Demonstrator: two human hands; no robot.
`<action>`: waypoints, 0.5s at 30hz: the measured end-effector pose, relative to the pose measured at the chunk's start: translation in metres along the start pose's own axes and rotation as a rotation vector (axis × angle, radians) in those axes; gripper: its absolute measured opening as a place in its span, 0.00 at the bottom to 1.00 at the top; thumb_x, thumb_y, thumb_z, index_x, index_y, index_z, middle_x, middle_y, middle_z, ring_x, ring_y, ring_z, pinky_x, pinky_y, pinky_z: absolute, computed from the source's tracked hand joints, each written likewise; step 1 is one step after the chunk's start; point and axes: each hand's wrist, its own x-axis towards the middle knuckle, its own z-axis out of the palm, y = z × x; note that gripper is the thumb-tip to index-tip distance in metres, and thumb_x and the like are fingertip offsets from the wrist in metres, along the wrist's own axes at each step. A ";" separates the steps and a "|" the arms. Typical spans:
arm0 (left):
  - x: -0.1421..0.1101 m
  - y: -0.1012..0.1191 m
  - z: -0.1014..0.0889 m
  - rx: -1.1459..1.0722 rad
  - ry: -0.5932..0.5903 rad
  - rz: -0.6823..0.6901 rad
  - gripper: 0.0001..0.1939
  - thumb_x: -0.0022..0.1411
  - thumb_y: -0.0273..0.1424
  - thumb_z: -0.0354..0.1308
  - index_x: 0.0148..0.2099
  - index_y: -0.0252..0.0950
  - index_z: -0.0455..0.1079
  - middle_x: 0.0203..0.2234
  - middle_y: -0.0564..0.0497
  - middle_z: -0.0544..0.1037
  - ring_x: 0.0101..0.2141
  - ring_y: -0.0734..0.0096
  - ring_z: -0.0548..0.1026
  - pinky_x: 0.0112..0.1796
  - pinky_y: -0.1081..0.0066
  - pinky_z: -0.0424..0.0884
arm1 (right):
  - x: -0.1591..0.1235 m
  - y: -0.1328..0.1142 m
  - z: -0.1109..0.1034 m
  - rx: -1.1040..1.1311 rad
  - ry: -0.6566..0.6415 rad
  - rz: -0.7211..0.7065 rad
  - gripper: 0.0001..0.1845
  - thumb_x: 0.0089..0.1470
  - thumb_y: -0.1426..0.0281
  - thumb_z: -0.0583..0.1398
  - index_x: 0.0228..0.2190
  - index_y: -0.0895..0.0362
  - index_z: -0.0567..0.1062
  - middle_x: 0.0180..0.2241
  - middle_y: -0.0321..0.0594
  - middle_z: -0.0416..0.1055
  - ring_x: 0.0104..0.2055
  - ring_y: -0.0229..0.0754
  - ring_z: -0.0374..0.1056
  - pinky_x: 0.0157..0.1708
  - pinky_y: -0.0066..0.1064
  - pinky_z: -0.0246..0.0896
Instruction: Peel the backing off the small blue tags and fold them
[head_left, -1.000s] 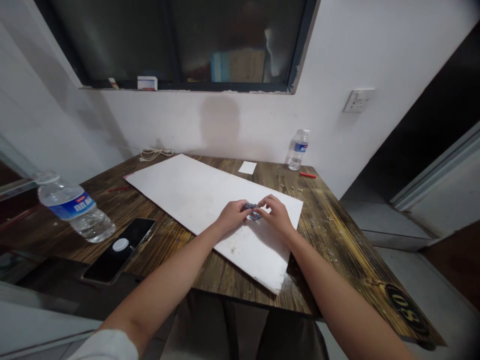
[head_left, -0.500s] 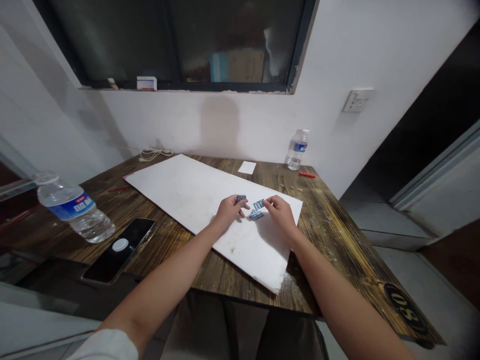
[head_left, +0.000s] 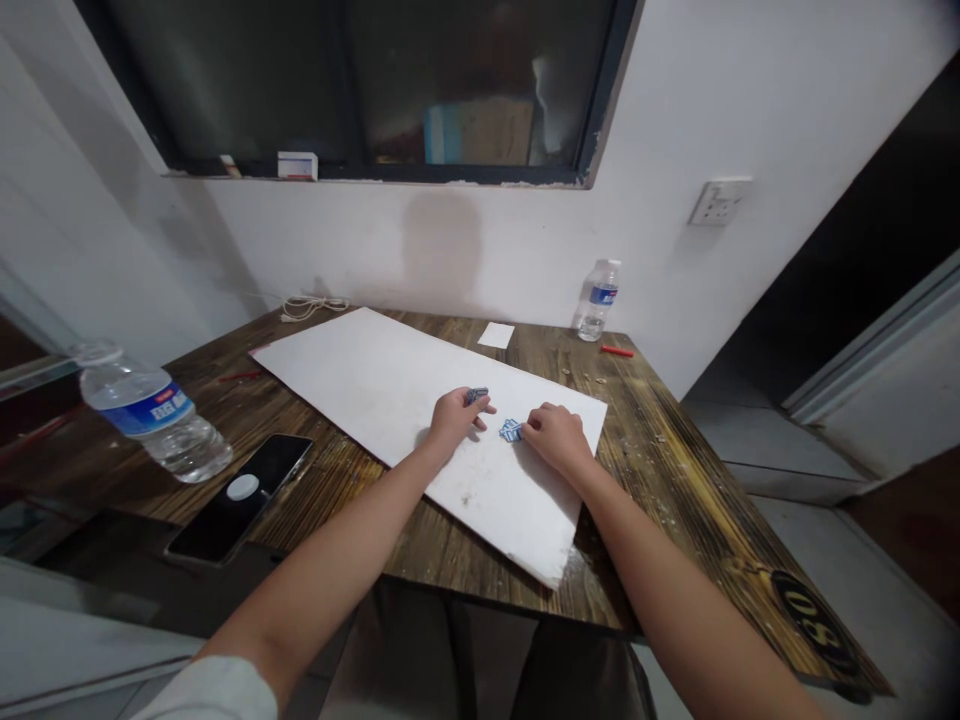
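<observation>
My left hand (head_left: 456, 420) rests on a white foam board (head_left: 360, 375), its fingertips pinching a small blue-and-white piece (head_left: 475, 396). A little to the right lies a small cluster of similar blue-and-white pieces (head_left: 511, 431). My right hand (head_left: 555, 440) sits beside that cluster, fingertips touching its edge and holding nothing I can see. The board lies diagonally on a dark burnt-wood table (head_left: 645, 450).
A large water bottle (head_left: 142, 420) lies on its side at the left, next to a black phone (head_left: 240, 495). A smaller bottle (head_left: 598, 300), a red marker (head_left: 616, 351), a white paper square (head_left: 496, 335) and a white cable (head_left: 313, 309) sit along the wall side.
My hands have moved farther apart, with my right hand shifting toward the lower pieces. The loose pieces near it now appear as one tight cluster.
</observation>
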 end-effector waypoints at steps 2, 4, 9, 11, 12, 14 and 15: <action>0.000 0.000 0.000 0.003 -0.001 0.003 0.13 0.56 0.37 0.60 0.37 0.32 0.68 0.32 0.44 0.80 0.18 0.78 0.71 0.14 0.79 0.64 | -0.001 0.000 -0.001 -0.022 -0.003 -0.012 0.11 0.52 0.68 0.56 0.23 0.56 0.76 0.32 0.44 0.72 0.36 0.45 0.63 0.34 0.34 0.47; 0.000 -0.001 0.000 0.003 -0.004 0.002 0.13 0.55 0.37 0.61 0.37 0.32 0.68 0.32 0.44 0.80 0.18 0.78 0.71 0.14 0.79 0.64 | -0.002 0.000 -0.001 -0.033 0.001 -0.023 0.11 0.52 0.67 0.57 0.23 0.56 0.76 0.32 0.44 0.71 0.36 0.45 0.63 0.35 0.35 0.47; -0.001 -0.002 0.000 0.028 -0.031 -0.004 0.14 0.55 0.38 0.61 0.38 0.32 0.69 0.32 0.44 0.80 0.18 0.77 0.72 0.15 0.78 0.65 | -0.003 0.002 -0.001 -0.046 0.033 -0.004 0.12 0.52 0.63 0.60 0.23 0.56 0.76 0.33 0.45 0.69 0.38 0.47 0.63 0.38 0.37 0.49; -0.002 -0.002 0.000 0.048 -0.055 0.003 0.14 0.55 0.38 0.62 0.37 0.32 0.69 0.31 0.45 0.80 0.18 0.77 0.72 0.16 0.77 0.66 | -0.002 0.002 -0.002 -0.016 0.086 0.011 0.14 0.52 0.61 0.60 0.23 0.56 0.75 0.33 0.44 0.68 0.39 0.47 0.63 0.38 0.38 0.50; -0.003 -0.002 0.001 0.059 -0.069 0.004 0.14 0.54 0.38 0.62 0.36 0.32 0.69 0.30 0.45 0.80 0.18 0.76 0.71 0.16 0.76 0.66 | -0.002 0.003 -0.002 0.022 0.119 0.011 0.14 0.53 0.60 0.60 0.23 0.56 0.75 0.33 0.43 0.68 0.39 0.47 0.63 0.39 0.37 0.50; -0.005 -0.001 0.002 0.084 -0.105 0.008 0.13 0.54 0.38 0.62 0.34 0.33 0.68 0.28 0.46 0.80 0.18 0.75 0.71 0.16 0.76 0.66 | 0.000 0.003 -0.002 0.151 0.169 -0.020 0.15 0.54 0.59 0.59 0.24 0.56 0.74 0.33 0.41 0.68 0.39 0.45 0.63 0.39 0.36 0.52; -0.006 0.000 0.002 0.100 -0.123 0.015 0.13 0.53 0.38 0.63 0.32 0.33 0.68 0.27 0.46 0.79 0.18 0.75 0.71 0.17 0.76 0.66 | 0.001 0.003 -0.002 0.230 0.182 -0.054 0.14 0.54 0.58 0.59 0.25 0.56 0.74 0.33 0.40 0.67 0.38 0.44 0.63 0.38 0.35 0.53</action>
